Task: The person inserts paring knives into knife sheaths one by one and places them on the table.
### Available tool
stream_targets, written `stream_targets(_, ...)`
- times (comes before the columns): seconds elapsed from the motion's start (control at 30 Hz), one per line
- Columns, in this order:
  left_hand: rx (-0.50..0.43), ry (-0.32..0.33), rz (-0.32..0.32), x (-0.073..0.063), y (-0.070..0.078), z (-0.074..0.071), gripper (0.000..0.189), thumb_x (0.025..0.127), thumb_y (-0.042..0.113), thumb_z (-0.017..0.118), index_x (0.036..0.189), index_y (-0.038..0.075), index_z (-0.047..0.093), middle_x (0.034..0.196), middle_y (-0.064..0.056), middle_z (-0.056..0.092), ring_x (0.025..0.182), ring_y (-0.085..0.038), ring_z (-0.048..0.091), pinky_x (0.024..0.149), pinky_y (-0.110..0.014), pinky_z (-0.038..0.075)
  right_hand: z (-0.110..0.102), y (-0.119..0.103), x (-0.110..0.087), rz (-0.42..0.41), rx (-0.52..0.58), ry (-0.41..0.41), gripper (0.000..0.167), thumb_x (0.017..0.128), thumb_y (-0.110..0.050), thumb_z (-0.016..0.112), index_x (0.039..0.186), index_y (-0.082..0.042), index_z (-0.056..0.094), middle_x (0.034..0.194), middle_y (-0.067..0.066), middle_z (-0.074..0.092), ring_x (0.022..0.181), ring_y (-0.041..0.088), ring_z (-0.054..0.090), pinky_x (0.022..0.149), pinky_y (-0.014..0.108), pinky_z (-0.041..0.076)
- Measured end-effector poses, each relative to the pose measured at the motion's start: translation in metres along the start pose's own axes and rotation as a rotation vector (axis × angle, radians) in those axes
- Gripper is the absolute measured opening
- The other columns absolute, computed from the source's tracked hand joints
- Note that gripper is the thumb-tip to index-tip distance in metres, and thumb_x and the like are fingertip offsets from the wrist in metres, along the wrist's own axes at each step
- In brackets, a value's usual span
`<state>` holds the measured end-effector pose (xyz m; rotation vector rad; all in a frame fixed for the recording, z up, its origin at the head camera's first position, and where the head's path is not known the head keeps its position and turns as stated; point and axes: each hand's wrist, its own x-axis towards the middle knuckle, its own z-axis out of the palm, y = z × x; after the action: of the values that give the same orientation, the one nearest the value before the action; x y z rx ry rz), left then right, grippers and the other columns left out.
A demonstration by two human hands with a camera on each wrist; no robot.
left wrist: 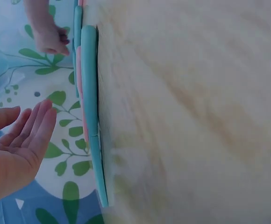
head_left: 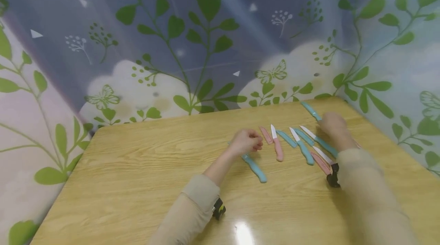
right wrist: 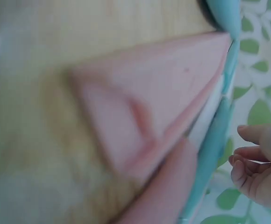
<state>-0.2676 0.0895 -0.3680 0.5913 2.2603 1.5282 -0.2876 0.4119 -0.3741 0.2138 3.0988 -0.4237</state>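
My left hand (head_left: pixel 245 142) is over the table, above a blue-handled knife (head_left: pixel 255 169) whose blade end lies partly behind it. In the left wrist view the left hand (left wrist: pixel 21 144) has relaxed, bent fingers with nothing between them. To its right lies a pink knife (head_left: pixel 277 149) with a white blade, beside a pink sheath (head_left: pixel 266 135). My right hand (head_left: pixel 333 126) is over the right end of the row, close to a blue knife (head_left: pixel 311 110) at the back. Seen from the right wrist, the right hand (right wrist: pixel 261 163) has loosely curled fingers and holds nothing.
Between the hands lie two blue sheaths (head_left: pixel 287 138), blue knives (head_left: pixel 302 148) with bare white blades, and a pink sheath (head_left: pixel 321 163) beside another white blade (head_left: pixel 323 155). The wooden table (head_left: pixel 137 168) meets a leaf-patterned cloth (head_left: pixel 172 65) at the back and sides.
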Motion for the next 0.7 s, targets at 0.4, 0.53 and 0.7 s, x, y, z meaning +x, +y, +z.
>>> stream_targets(0.4,0.764,0.045,0.161,0.021,0.005,0.011,0.025,0.092,0.006,0.053,0.114,0.005,0.064,0.106,-0.006,0.066,0.062,-0.011,0.053,0.056,-0.017,0.043,0.007,-0.058,-0.036,-0.280,0.078,0.038,0.031,0.092,-0.010,0.055,0.103,0.019,0.056,0.095,0.031,0.062,0.067,0.027,0.061,0.066,0.040,0.054)
stream_targets(0.53,1.040,0.003,0.189,0.025,0.006,0.019,0.029,0.091,0.011,0.055,0.120,0.010,0.061,0.113,-0.003,0.065,0.087,-0.014,0.062,0.073,-0.020,0.050,0.014,-0.077,-0.044,-0.313,0.068,-0.045,0.029,0.091,-0.011,0.059,0.101,0.016,0.057,0.089,0.025,0.064,0.071,0.026,0.062,0.068,0.038,0.055)
stream_targets(0.7,1.287,-0.096,0.157,0.032,0.005,0.029,0.039,0.099,0.029,0.044,0.134,0.013,0.047,0.139,-0.004,0.044,0.123,-0.023,0.044,0.103,-0.036,0.035,0.024,-0.096,-0.049,-0.337,0.051,-0.095,0.020,0.088,-0.011,0.061,0.080,0.007,0.057,0.065,0.005,0.054,0.054,0.012,0.047,0.050,0.020,0.043)
